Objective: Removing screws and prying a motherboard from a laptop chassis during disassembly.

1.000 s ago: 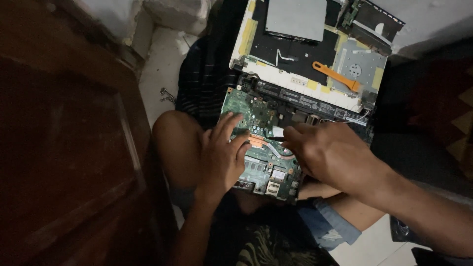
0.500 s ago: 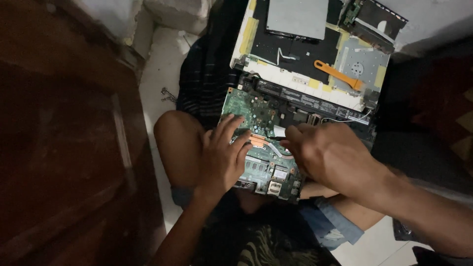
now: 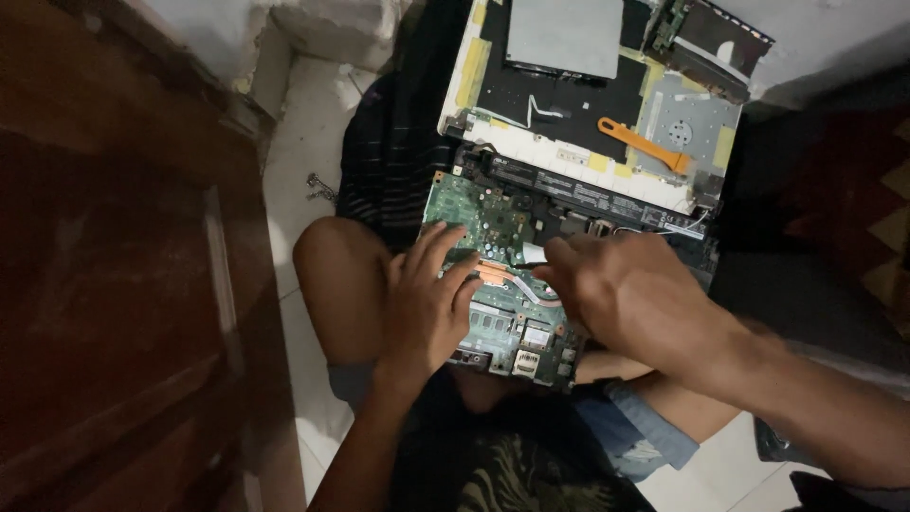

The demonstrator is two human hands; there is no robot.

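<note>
A green laptop motherboard (image 3: 498, 213) with a copper heat pipe (image 3: 495, 273) rests across my lap. My left hand (image 3: 427, 308) lies flat on its left side, fingers spread, pressing it down. My right hand (image 3: 621, 289) hovers over the board's middle and right part, fingers curled down towards the heat pipe; whether they pinch anything is hidden. Beyond the board lies the opened white laptop shell (image 3: 569, 156) with black inner panels.
An orange plastic pry tool (image 3: 645, 144) lies on the shell's metal plate. A dark wooden door (image 3: 123, 284) fills the left. A few small metal parts (image 3: 318, 187) lie on the white tiled floor. A dark patterned cloth (image 3: 834, 190) is at the right.
My right hand has shifted slightly left over the board's middle. My left hand has stayed put on the board.
</note>
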